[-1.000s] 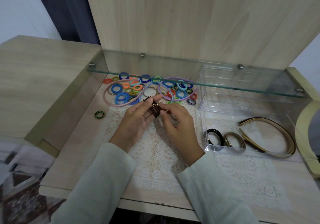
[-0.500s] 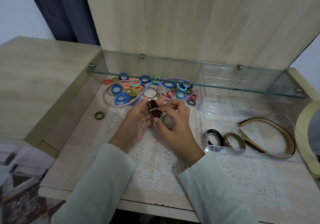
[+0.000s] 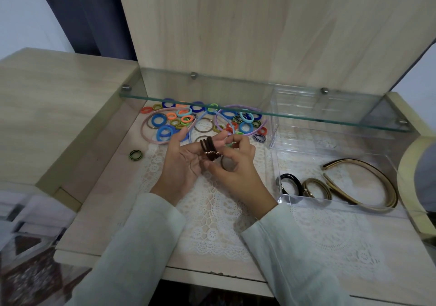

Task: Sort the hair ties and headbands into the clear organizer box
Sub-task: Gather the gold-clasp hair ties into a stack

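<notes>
The left hand point(image 3: 181, 164) has a bundle of brown hair ties point(image 3: 209, 147) looped over its curled fingers; the right hand point(image 3: 238, 171) curls in against the same bundle, its thumb just beneath the ties; both hands are above the lace mat point(image 3: 219, 213); beyond them lies the pile of coloured hair ties point(image 3: 175, 120) with a pink headband point(image 3: 145, 129); to the right stands the clear organizer box point(image 3: 282, 199), containing black hair ties point(image 3: 292, 181) and gold headbands point(image 3: 368, 183).
</notes>
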{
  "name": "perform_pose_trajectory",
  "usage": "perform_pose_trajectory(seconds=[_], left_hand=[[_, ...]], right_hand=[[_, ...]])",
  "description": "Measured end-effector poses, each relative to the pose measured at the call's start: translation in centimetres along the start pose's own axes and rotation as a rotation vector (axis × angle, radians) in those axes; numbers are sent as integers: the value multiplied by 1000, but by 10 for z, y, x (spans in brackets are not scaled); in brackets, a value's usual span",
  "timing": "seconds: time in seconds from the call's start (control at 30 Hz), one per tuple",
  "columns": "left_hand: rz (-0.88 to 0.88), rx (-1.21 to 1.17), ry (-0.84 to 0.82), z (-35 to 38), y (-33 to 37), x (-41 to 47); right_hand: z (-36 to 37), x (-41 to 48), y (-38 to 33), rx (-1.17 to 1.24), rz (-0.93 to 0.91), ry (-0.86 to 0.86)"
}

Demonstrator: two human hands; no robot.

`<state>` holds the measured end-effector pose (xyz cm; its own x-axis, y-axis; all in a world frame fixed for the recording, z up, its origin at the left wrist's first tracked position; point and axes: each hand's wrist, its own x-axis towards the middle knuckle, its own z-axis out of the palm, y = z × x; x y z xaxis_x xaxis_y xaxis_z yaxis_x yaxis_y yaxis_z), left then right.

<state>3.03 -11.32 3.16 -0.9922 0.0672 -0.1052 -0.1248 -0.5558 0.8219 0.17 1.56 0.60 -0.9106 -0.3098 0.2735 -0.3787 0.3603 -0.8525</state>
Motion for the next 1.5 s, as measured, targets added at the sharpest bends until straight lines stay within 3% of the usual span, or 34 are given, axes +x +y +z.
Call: perform_pose_trajectory(seconds=[0.33, 0.73, 0.87, 0.97, 1.17, 1.33, 1.5], left_hand=[[-7, -114, 3, 5, 12, -5], [-338, -165, 8, 10, 50, -1], [-406, -58, 10, 0, 56, 1], [-449, 283, -21, -6, 58, 4], [-400, 821, 159, 21, 50, 11], [-308, 935, 262, 44, 41, 29], [-286, 903, 235, 67, 31, 43]], right_hand=[[-14, -3, -10, -165, -107, -32], [-37, -1, -18, -293, -282, -46], [-49, 1, -18, -344, -314, -87], [-60, 3, -14, -506, -398, -113], [-82, 6, -16, -780, -579, -150], [-98, 6, -18, -875, -660, -121], [-124, 4, -15, -968, -652, -105]])
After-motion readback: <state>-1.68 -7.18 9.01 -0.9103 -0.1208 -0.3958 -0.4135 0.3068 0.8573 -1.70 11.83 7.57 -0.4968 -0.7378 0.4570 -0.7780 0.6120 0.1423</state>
